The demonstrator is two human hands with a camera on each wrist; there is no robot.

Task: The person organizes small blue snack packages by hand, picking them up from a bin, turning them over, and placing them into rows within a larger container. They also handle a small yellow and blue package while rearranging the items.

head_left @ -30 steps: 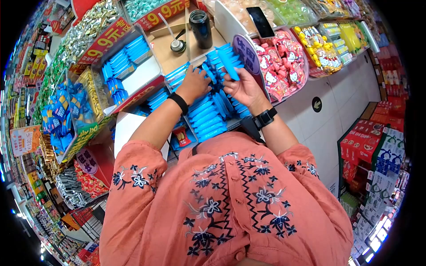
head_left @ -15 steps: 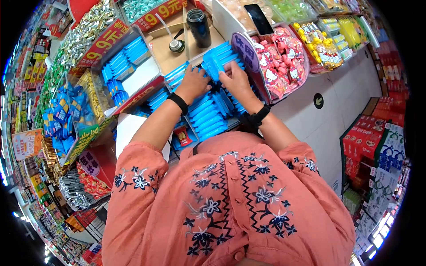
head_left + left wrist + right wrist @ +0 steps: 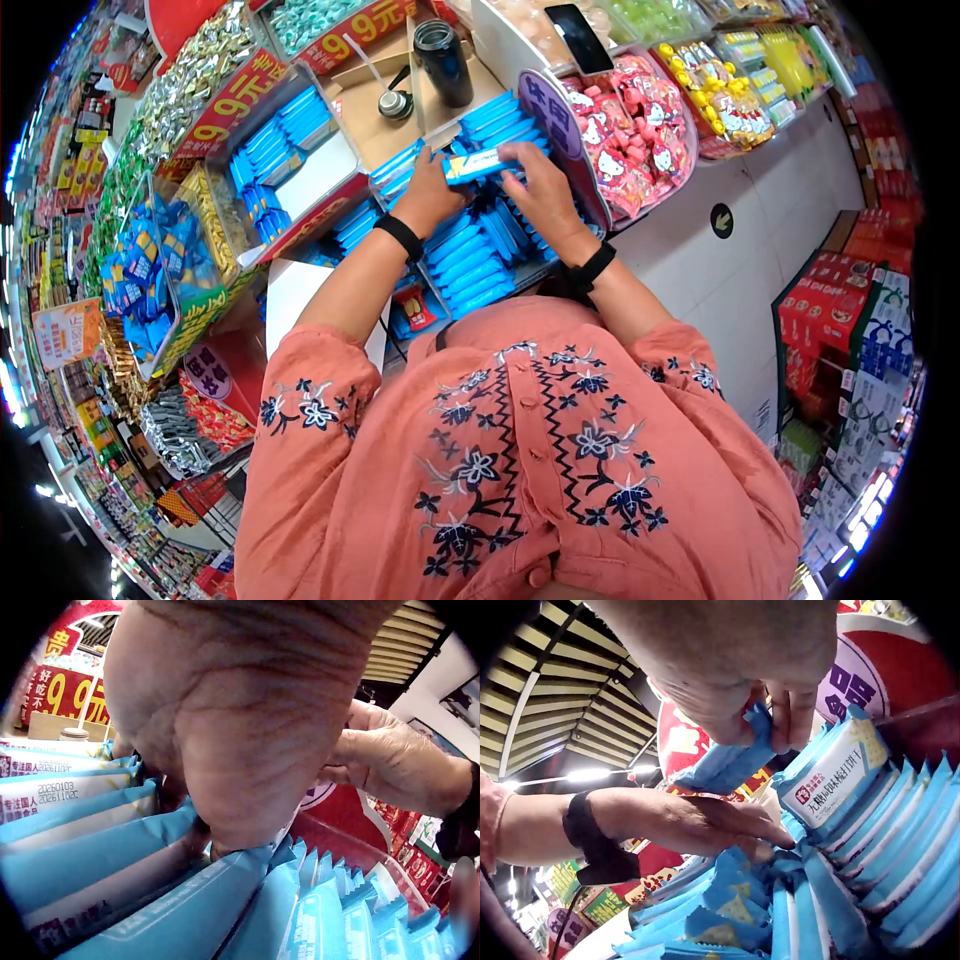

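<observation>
My right hand (image 3: 543, 192) pinches one end of a blue and white cracker packet (image 3: 473, 166), raised over the rows in the bin. In the right wrist view, the fingers bend round the crimped end of that packet (image 3: 731, 761). Beside its other end is my left hand (image 3: 428, 192), back upward over the packets. The right wrist view shows the left hand (image 3: 682, 825) with fairly straight fingers resting on packet ends. Rows of blue cracker packets (image 3: 463, 262) stand close together nearer my body, with more packets (image 3: 500, 122) behind the right hand.
A black bottle (image 3: 443, 62) stands in a cardboard-floored section behind the rows. A phone (image 3: 579, 38) lies at the back right, above pink candy bags (image 3: 635, 135). To the left is another bin (image 3: 345, 185) with blue packets and a white panel. A purple sign (image 3: 550, 112) borders the right side.
My right hand lowered a packet onto the back-right packets, then came left with a packet lying crosswise, white face showing. The left hand stays over the same rows.
</observation>
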